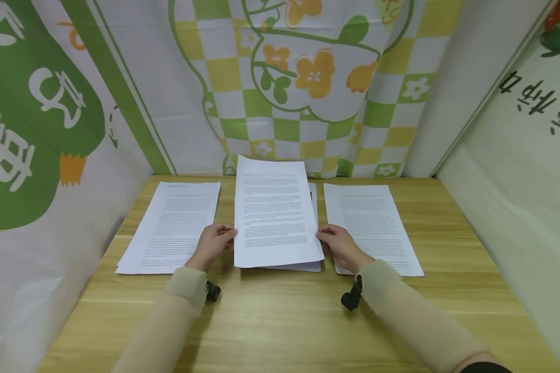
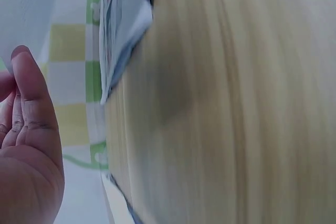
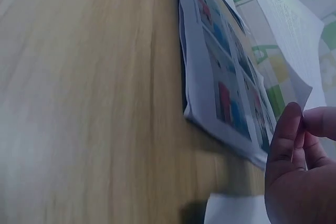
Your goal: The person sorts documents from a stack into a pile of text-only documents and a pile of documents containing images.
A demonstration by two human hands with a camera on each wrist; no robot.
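While the left hand (image 1: 213,242) and the right hand (image 1: 339,245) are pinching the side edges of the printed sheet (image 1: 274,213), lifting it above the middle paper stack (image 1: 313,267), both pinches should be staying even so the sheet is not bending.

3 stacks of printed paper (image 1: 177,228), 1 lifted sheet (image 1: 275,212), 2 hands (image 1: 212,243).
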